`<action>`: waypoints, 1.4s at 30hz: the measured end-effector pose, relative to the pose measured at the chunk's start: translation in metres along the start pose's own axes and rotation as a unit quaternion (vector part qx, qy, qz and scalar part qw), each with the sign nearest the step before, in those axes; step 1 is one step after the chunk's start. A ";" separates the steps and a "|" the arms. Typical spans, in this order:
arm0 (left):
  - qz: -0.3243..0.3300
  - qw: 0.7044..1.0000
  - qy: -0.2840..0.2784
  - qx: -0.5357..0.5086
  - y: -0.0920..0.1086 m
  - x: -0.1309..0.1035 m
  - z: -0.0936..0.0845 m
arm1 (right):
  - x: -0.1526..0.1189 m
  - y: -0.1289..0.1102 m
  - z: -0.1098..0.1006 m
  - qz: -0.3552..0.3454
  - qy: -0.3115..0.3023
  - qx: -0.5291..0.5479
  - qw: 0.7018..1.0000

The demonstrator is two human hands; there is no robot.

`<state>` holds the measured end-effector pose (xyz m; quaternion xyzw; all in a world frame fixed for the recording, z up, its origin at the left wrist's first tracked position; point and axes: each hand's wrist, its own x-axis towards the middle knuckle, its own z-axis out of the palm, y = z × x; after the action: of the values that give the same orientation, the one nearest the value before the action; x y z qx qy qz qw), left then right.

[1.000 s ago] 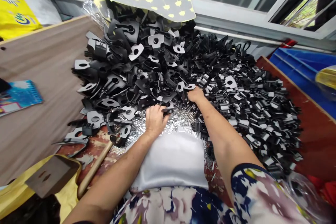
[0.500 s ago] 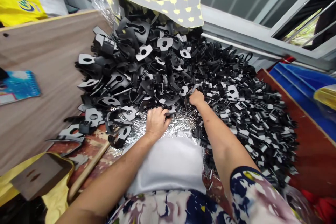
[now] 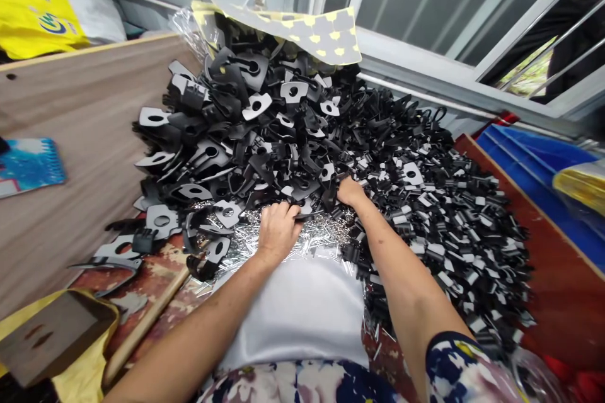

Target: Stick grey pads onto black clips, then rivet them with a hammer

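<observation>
My left hand (image 3: 278, 228) is closed over the near edge of the pile, its thumb and fingers on a flat black plastic part (image 3: 305, 215). Beneath and beside it lie many small silvery metal pins (image 3: 312, 236). To the right, my right hand (image 3: 350, 192) reaches into the heap with its fingers curled down. Dark parts hide its fingertips, so what it grips is unclear. Large black plastic pieces with round holes (image 3: 208, 152) fill the left and back of the heap. Smaller black clip-like pieces (image 3: 439, 227) spread over the right.
A grey sheet (image 3: 302, 308) covers my lap at the table's edge. On the left are a wooden-handled tool (image 3: 146, 324), a metal block (image 3: 54, 337), a wood-grain board (image 3: 89, 113) and a blue notebook (image 3: 35, 160). Blue bins (image 3: 524, 154) stand behind the right edge.
The whole view has shifted slightly down and left. My right hand has sunk into the dark parts, and the black piece at its fingertips no longer shows clearly. My left hand stays over the pins.
</observation>
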<state>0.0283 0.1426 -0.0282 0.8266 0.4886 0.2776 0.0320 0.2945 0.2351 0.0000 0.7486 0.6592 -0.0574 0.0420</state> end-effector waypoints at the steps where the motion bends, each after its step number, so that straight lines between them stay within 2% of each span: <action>1: -0.001 1.000 0.000 -0.001 0.000 0.000 0.000 | -0.003 0.001 -0.002 0.008 0.006 0.007 1.000; 4: -0.005 1.000 0.004 -0.004 0.001 0.000 0.000 | -0.013 0.008 -0.010 0.026 0.007 0.031 0.999; 9: 0.002 1.000 0.017 -0.017 0.000 -0.001 0.000 | -0.029 0.023 -0.020 0.016 -0.024 0.063 0.998; 14: -0.003 0.999 0.025 -0.036 -0.002 -0.003 0.002 | -0.028 0.009 -0.015 0.033 -0.051 0.052 0.997; 17: 0.000 0.999 0.030 -0.023 -0.002 -0.004 0.003 | -0.029 0.002 -0.019 0.034 -0.068 0.049 0.996; 22: -0.001 0.999 0.035 -0.020 -0.002 -0.003 0.005 | -0.048 0.014 -0.031 0.013 -0.075 0.060 0.995; 25: -0.005 0.999 0.036 -0.021 -0.002 -0.002 0.005 | -0.053 0.016 -0.028 0.022 -0.072 0.062 0.995; 29: -0.008 0.999 0.035 -0.023 -0.002 -0.001 0.004 | -0.046 0.000 -0.019 0.053 -0.075 0.055 0.994; 33: -0.019 0.999 0.026 -0.021 -0.002 -0.001 0.004 | -0.052 -0.008 -0.021 0.043 -0.060 0.080 0.994; 39: -0.034 0.997 0.027 -0.062 -0.003 -0.001 0.004 | -0.096 0.005 -0.031 -0.049 0.027 0.152 0.987; 42: -0.047 0.995 0.046 -0.078 -0.004 -0.001 0.004 | -0.115 0.002 -0.031 -0.094 0.064 0.176 0.978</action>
<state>0.0264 0.1447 -0.0333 0.7844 0.5044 0.3504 0.0869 0.2832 0.1259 0.0472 0.6810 0.7076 -0.1281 -0.1383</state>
